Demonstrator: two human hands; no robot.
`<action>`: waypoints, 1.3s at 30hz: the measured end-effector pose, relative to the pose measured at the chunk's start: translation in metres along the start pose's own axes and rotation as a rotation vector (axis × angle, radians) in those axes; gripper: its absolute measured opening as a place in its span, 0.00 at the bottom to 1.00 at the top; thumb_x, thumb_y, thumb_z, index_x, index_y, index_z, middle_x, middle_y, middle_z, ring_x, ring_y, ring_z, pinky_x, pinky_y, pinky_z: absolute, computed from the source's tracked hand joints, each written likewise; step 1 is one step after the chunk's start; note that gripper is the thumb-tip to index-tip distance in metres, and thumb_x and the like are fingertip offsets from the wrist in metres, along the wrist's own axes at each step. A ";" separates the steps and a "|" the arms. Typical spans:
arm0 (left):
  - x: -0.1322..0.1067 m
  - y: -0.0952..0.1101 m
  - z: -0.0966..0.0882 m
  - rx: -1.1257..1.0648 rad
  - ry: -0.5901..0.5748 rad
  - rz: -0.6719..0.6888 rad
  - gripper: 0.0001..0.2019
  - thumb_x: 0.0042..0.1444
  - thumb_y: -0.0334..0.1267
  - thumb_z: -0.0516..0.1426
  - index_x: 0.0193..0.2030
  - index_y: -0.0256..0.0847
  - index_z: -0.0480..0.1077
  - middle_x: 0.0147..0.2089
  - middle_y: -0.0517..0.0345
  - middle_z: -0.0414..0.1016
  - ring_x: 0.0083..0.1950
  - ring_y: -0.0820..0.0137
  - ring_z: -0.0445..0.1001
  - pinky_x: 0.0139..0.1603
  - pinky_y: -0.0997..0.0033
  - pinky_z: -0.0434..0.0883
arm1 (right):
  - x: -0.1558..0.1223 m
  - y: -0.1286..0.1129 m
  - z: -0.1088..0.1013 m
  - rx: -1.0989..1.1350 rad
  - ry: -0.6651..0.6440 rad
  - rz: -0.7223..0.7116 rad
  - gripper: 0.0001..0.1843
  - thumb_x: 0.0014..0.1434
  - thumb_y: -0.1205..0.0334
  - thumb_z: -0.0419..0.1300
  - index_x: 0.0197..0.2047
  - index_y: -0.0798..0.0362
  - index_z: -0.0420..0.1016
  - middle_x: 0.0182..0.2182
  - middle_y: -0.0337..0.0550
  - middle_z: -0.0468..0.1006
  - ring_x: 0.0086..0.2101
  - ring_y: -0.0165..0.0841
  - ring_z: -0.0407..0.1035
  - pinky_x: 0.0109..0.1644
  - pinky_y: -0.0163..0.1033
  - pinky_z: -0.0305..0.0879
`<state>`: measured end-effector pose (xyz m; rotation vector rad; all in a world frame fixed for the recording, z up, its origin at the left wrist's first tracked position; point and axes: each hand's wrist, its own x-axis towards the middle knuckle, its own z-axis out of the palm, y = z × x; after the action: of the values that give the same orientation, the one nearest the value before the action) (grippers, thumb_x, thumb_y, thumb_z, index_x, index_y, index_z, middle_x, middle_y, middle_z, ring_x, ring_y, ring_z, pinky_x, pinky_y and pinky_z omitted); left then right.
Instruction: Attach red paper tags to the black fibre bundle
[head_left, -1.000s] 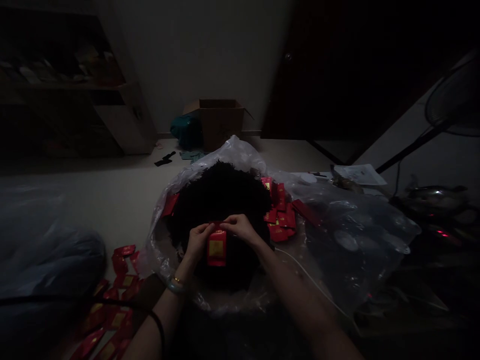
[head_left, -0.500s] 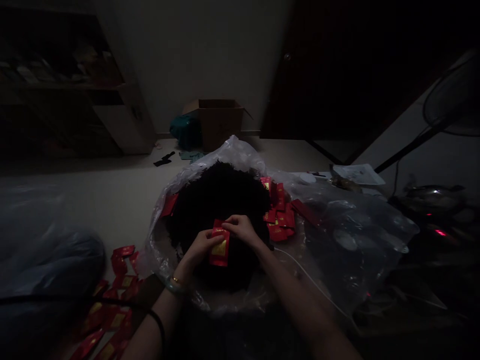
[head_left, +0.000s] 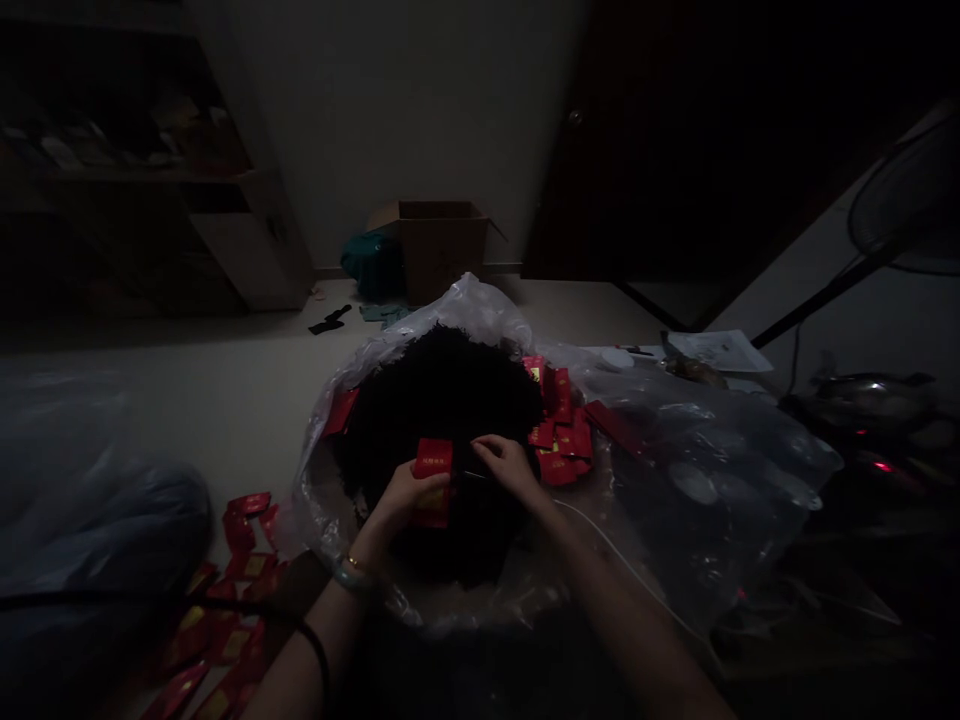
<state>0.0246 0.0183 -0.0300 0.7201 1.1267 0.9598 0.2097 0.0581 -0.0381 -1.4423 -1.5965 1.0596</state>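
My left hand (head_left: 401, 500) grips a small red packet (head_left: 433, 472) with a gold label, held upright over a heap of dark loose material (head_left: 442, 400) that lies in a clear plastic bag (head_left: 480, 310). Just to the right of the packet's top edge, my right hand (head_left: 510, 465) has its fingers pinched together. What the fingers pinch is too dark to make out. Both hands hover over the near side of the dark heap.
Several red packets (head_left: 559, 430) lie on the bag's right side and more (head_left: 225, 590) are scattered at lower left. A cardboard box (head_left: 442, 240) stands by the wall, a shelf unit (head_left: 150, 170) at left, a fan (head_left: 907, 200) at right. A white cable (head_left: 622, 560) runs beside my right arm.
The right hand has let go of the packet's top and shifted slightly right, fingers pinched. The left hand now holds the packet alone, turned more upright.
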 end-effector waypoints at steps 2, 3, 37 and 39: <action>0.000 -0.001 0.000 0.021 0.010 0.020 0.24 0.29 0.40 0.71 0.35 0.33 0.72 0.31 0.53 0.79 0.29 0.66 0.77 0.30 0.69 0.72 | -0.008 0.006 -0.007 -0.144 -0.007 -0.079 0.10 0.56 0.61 0.56 0.36 0.54 0.77 0.37 0.45 0.80 0.40 0.36 0.72 0.46 0.42 0.66; 0.001 -0.001 -0.001 0.051 0.012 0.040 0.24 0.30 0.40 0.71 0.35 0.33 0.72 0.32 0.52 0.79 0.29 0.66 0.77 0.31 0.69 0.72 | -0.013 0.007 -0.008 -0.207 -0.011 -0.120 0.09 0.56 0.62 0.56 0.37 0.53 0.77 0.37 0.45 0.80 0.40 0.36 0.72 0.47 0.42 0.65; -0.016 0.012 -0.015 0.996 0.256 0.743 0.12 0.52 0.31 0.57 0.44 0.41 0.70 0.40 0.56 0.79 0.39 0.67 0.78 0.40 0.68 0.75 | 0.030 -0.039 -0.012 0.485 -0.204 0.176 0.11 0.42 0.65 0.65 0.32 0.57 0.72 0.25 0.38 0.76 0.19 0.23 0.67 0.20 0.28 0.59; -0.014 0.015 -0.011 0.972 0.209 0.863 0.11 0.54 0.31 0.55 0.45 0.41 0.70 0.42 0.56 0.78 0.40 0.68 0.77 0.42 0.68 0.75 | 0.029 -0.044 -0.014 0.596 -0.200 0.188 0.14 0.40 0.63 0.67 0.32 0.56 0.71 0.26 0.38 0.77 0.20 0.23 0.67 0.20 0.28 0.60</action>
<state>0.0088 0.0116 -0.0144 2.0436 1.4970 1.1785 0.2016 0.0865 0.0075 -1.1112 -1.1356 1.6620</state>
